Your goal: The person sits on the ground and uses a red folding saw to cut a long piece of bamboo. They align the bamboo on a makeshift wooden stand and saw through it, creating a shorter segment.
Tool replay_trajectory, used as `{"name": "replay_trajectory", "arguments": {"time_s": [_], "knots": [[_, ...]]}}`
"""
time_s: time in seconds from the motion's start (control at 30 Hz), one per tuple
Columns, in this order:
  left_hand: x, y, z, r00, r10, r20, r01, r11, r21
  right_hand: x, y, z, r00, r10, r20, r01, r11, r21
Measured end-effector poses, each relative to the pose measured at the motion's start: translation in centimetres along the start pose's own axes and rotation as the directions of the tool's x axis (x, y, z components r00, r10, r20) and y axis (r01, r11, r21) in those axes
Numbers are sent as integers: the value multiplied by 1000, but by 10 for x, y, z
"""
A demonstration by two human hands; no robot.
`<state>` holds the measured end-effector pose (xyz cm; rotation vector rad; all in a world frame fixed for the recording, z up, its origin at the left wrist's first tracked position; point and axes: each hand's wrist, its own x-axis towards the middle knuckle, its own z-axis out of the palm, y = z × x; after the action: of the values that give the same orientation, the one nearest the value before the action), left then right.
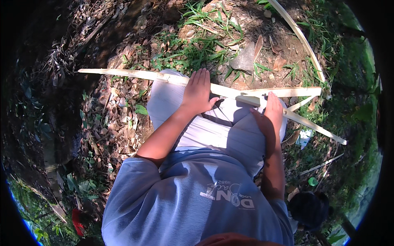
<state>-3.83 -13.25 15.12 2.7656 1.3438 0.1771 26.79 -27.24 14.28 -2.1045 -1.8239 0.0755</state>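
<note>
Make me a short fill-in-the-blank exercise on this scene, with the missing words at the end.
1. Between the left hand and the right hand, the one nearer the green leaf is the ____ hand.
2. The left hand lies ____ (over or under) the long pale strip.
3. The person's shirt is ____ in colour.
4. The printing on it is ____.

Missing words: left; over; blue; white.

The long strip [133,74] is pale cream, as is the curved strip [305,42] at far right, the trousers [197,137] pale lilac-grey, the shirt [164,201] dusty blue with white lettering, the grass [201,47] beyond bright green.
</note>
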Motion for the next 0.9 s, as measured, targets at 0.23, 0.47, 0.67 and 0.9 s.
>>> {"name": "replay_trajectory", "arguments": {"time_s": [0.23, 0.47, 0.67, 0.9], "knots": [[2, 2, 5, 999, -3, -46, -1, 997, -73, -3, 3, -1, 1000, 18, -21, -17, 1000, 12], [0, 4, 10, 997, -16, -73, 10, 997, -79, -6, 6, 0, 995, -48, -91, 51, 998, 25], [-1, 3, 11, 997, 0, -73, -6, 997, -81, -7, 5, 0, 988, -81, -133, 86, 996, 27], [1, 4, 15, 996, -8, -94, 2, 998, -68, -6, 3, 11, 970, -111, -218, 92, 991, -96]]}}
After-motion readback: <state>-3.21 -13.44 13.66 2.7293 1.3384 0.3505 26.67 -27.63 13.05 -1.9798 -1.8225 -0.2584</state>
